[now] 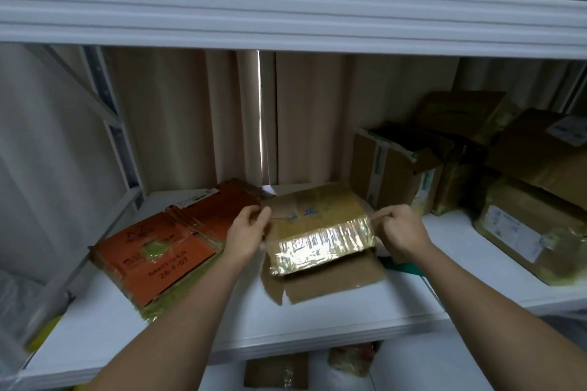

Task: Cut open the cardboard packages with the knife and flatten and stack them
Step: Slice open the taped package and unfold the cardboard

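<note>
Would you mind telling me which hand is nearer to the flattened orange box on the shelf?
Left. The left hand grips the left end of the taped brown box, right beside the flattened orange box. The right hand holds the brown box's far end, farther away.

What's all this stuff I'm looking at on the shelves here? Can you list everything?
Taped box: one, brown with shiny tape, middle of the shelf, flaps open, held at both ends.
Flattened cartons: a stack, orange, left on the shelf.
Unopened packages: several, brown, piled at the right.
Green item: one, partly hidden under the right wrist; too little shows to name it.
Shelf: white, with another white board above.
Curtain: beige, behind the shelf.
Left hand: grips the box's left end.
Right hand: grips the box's right end.
</note>
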